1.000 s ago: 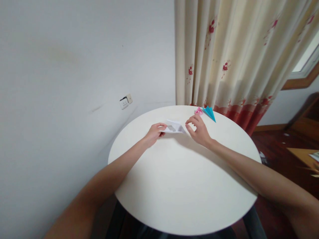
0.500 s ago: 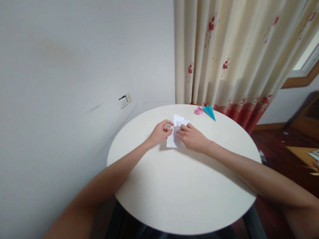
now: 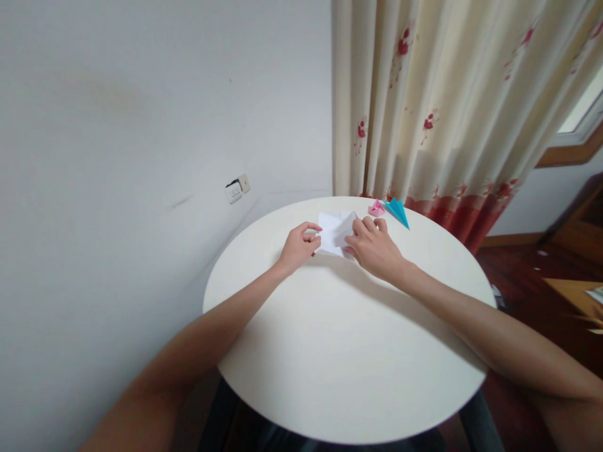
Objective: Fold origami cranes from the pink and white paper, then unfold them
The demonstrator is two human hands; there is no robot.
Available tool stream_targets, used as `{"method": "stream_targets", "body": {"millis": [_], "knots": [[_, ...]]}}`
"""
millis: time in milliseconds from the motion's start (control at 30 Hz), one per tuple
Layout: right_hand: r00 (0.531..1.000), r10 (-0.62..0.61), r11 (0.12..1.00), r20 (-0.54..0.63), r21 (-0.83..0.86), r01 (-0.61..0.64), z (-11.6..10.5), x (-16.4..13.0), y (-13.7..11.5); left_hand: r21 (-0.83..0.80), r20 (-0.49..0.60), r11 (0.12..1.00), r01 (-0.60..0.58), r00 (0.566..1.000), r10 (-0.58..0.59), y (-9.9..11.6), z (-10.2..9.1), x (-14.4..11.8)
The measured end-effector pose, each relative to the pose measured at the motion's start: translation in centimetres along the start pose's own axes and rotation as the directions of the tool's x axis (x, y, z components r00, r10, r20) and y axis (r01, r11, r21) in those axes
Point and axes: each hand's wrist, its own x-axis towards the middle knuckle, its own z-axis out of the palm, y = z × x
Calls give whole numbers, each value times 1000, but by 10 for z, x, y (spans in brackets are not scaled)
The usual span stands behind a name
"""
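Observation:
Between my hands is a folded sheet of white paper [image 3: 333, 233], held a little above the far half of the round white table [image 3: 348, 358]. My left hand [image 3: 299, 245] pinches its left edge between thumb and fingers. At the other side, my right hand [image 3: 374, 245] grips the right edge with curled fingers, and a flap there stands raised. Past my right hand lie a small pink folded-paper piece [image 3: 377, 208] and a blue paper plane [image 3: 397, 212].
A white wall with a socket [image 3: 233, 192] borders the table's left side. Behind the table hangs a cream curtain [image 3: 433, 94] with red flowers. At the far right, a wooden piece of furniture [image 3: 572, 301] stands over the dark red floor.
The white paper has turned so it now lies wider than tall, and it has moved slightly away from me. My right hand has shifted right and my left hand now pinches the paper's left edge.

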Motion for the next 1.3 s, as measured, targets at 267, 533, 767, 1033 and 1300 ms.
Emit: {"method": "stream_targets", "body": {"millis": [267, 533, 767, 1033, 1300], "knots": [[993, 57, 987, -106, 155, -40, 10, 1, 11, 8, -94, 996, -87, 992, 87, -2, 3, 0], [924, 220, 922, -313, 377, -92, 32, -1, 21, -72, -214, 992, -106, 973, 89, 3, 3, -1], [754, 650, 487, -90, 811, -323, 68, -2, 17, 81, -255, 964, -251, 930, 264, 1, 10, -10], [760, 622, 261, 190, 864, -430, 65, 1, -6, 461, -103, 793, -397, 864, 493, 4, 17, -19], [810, 572, 399, 129, 819, -412, 71, 3, -12, 552, 160, 465, -692, 635, 756, -8, 27, -19]]}}
